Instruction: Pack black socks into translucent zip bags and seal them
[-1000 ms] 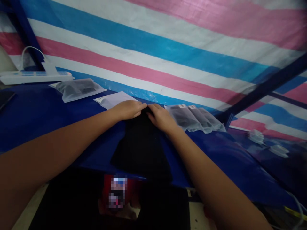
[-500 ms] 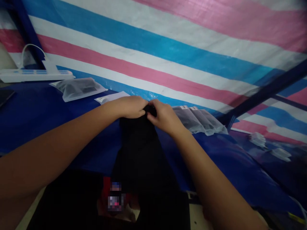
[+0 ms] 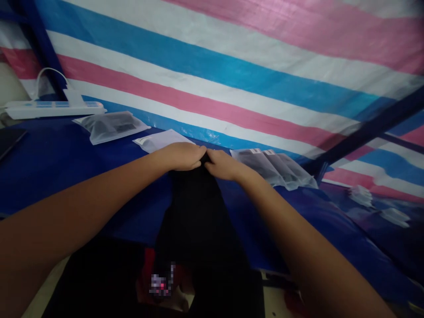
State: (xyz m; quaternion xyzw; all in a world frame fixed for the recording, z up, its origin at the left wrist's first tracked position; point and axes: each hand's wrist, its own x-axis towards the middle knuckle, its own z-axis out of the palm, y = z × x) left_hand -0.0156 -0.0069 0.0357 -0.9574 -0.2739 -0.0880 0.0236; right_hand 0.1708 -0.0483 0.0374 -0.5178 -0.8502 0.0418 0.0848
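Striped plastic sheet in pink, white and blue, all across the top of the frame, behind everything else. Below it, a shiny blue table from side to side. Slanting down the right side, a dark blue bar. In the lower middle, a long black cloth, narrow at the top and wider toward the bottom; hard to tell where it ends against the dark lap. Just right of the middle, see-through bags in a row, overlapping, with dark stuff inside. At the left edge, a white power strip; just right of it, another see-through bag with something dark in it. Near the middle, a pale bag, partly behind the left hand. Close beside that, the right hand. Both pinched closed on the cloth's top end, thumbs and fingers nearly touching. Far right, little clear things, too blurry to name.
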